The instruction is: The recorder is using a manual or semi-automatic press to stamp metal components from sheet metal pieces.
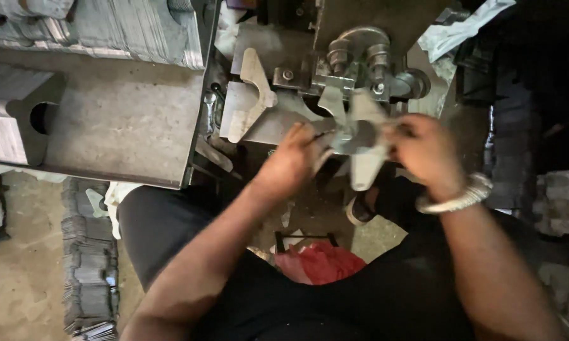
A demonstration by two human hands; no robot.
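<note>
Steel first: you pinch the flat grey sheet-metal blank (360, 142) with both your left hand (294, 158) and your right hand (423, 151), just below the grey press die with its round posts (360, 63). Fingertips sit close; a slip could nick them, I judge.

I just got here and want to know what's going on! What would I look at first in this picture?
First you'd see two hands in the middle holding a flat, shiny metal piece between them: the left hand on one side, the right hand, with a silver bracelet on its wrist, on the other. Just above them sits a grey metal machine. Stacks of thin metal sheets fill the top left.
</note>
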